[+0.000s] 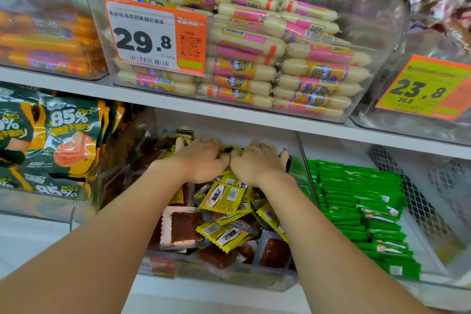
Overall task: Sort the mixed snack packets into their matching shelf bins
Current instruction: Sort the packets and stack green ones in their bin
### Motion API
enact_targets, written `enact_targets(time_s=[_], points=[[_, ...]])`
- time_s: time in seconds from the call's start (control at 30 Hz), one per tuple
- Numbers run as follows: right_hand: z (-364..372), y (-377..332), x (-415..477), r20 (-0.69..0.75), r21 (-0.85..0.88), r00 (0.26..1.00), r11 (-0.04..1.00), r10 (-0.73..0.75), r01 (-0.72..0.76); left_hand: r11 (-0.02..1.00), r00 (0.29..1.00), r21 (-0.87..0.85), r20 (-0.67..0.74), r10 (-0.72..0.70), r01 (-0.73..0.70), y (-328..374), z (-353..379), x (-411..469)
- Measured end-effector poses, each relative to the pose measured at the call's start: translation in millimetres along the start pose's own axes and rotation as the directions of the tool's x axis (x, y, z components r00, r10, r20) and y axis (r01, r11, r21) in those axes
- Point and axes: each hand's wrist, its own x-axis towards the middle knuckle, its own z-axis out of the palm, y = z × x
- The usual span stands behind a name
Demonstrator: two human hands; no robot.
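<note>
A clear middle bin (pixel 254 282) on the lower shelf holds a jumble of yellow packets (pixel 222 199) and brown clear-wrapped packets (pixel 184 228). Both my hands reach deep into its back. My left hand (pixel 201 159) curls its fingers round several yellow packets. Just to its right, my right hand (pixel 257 162) grips more yellow packets, with a dark packet showing at its fingertips. The two hands almost touch. What lies under the palms is hidden.
To the right, another clear bin (pixel 433 270) holds rows of green packets (pixel 362 201). Green-and-orange bags (pixel 63 145) fill the bin on the left. The shelf above carries white sausage sticks (pixel 293 58), orange sausages (pixel 51 43) and price tags (pixel 153 35).
</note>
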Motion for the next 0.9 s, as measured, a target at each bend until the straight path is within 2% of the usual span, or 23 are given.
enact_targets(time_s=[0.17,0.3,0.4,0.53,0.73,0.9], points=[[-1,-1,0,0.044,-0.037,0.999,0.999,0.027,-0.026,0.992,0.997,-0.102,-0.011,-0.077,0.075,-4,0,8],[3,2,1,0.001,-0.058,1.0,0.998,0.012,-0.012,0.997,0.997,0.043,0.028,-0.071,0.07,1,2,11],[2,3,-2,0.008,-0.056,0.999,0.998,-0.032,0.032,0.998,1.0,0.069,0.023,-0.014,0.013,1,4,11],[-2,2,-4,0.027,0.044,0.998,0.997,-0.063,0.062,0.997,0.997,-0.007,0.028,0.071,-0.071,-5,3,12],[-8,3,-2,0.087,0.054,0.994,0.997,-0.061,0.056,0.986,0.996,-0.168,0.093,0.018,-0.003,-10,-5,10],[-14,3,-12,0.108,0.128,0.985,0.984,-0.138,0.124,0.971,0.988,-0.234,0.134,0.08,-0.047,-8,-23,-2]])
